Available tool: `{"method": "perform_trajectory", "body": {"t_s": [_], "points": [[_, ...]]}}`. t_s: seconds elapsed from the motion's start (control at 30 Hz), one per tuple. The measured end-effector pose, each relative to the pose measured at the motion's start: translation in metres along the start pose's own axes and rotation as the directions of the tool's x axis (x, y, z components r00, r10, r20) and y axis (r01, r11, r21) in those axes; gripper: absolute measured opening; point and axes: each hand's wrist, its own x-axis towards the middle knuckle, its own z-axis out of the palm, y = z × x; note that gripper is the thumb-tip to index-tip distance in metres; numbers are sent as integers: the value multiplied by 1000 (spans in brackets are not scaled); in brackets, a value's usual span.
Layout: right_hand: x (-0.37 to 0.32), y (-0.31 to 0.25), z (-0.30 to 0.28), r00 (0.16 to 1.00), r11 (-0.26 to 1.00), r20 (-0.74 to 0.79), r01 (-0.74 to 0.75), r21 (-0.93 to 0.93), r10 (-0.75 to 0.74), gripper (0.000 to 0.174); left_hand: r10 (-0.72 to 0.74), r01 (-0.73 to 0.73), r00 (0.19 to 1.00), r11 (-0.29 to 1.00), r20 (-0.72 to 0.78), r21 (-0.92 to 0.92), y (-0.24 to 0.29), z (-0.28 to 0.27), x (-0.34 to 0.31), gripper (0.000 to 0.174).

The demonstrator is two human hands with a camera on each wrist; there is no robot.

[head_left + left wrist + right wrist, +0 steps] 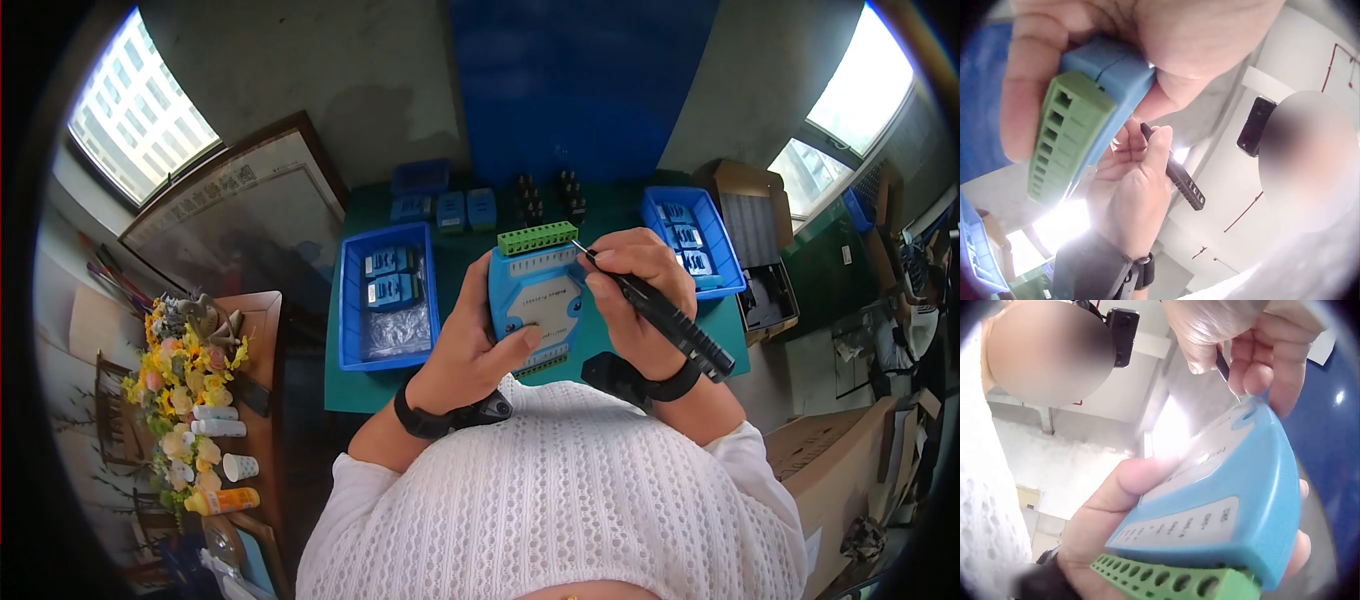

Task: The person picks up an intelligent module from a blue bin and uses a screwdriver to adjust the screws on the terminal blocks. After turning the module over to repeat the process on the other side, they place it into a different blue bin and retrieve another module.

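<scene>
The left hand (470, 345) grips a light blue module (540, 300) with a pale label, its thumb on the label face. A green terminal block (537, 238) runs along the module's far edge; another green strip lines the near edge. Between thumb and fingers, the right hand (645, 290) holds a black pen-like driver (680, 330), its thin tip at the right end of the far terminal block. In the left wrist view the green block (1066, 137) shows a row of square openings. The right wrist view shows round holes in the other visible green block (1166, 579).
On the green table (375, 398), a blue bin (343, 300) with modules and clear bags stands left, another blue bin (738, 255) right. Blue modules (481, 209) and dark small parts (573, 198) lie behind. Flowers (185, 375) and bottles stand on a wooden side table (268, 350); cardboard boxes are right.
</scene>
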Motion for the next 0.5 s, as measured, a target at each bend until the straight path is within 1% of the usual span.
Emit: {"method": "perform_trajectory", "body": {"t_s": [0.17,0.27,0.37,0.47,0.5], "points": [[2,-5,-6,998,993,55,22,-115,-15,25,12,-11,1000,998,14,-57,0,2,2,66],[2,-9,-8,999,993,45,-23,-116,28,23,4,-2,1000,998,18,-68,0,4,3,66],[-1,-2,-8,999,997,-23,-46,58,47,21,-6,7,1000,998,9,-69,1,7,3,66],[-4,-1,-9,995,989,-48,-77,126,84,20,-21,20,1000,997,-11,-71,1,10,4,68],[-3,-1,-9,997,992,-40,-61,108,65,20,-28,26,999,997,-26,-79,1,11,5,70]]}}
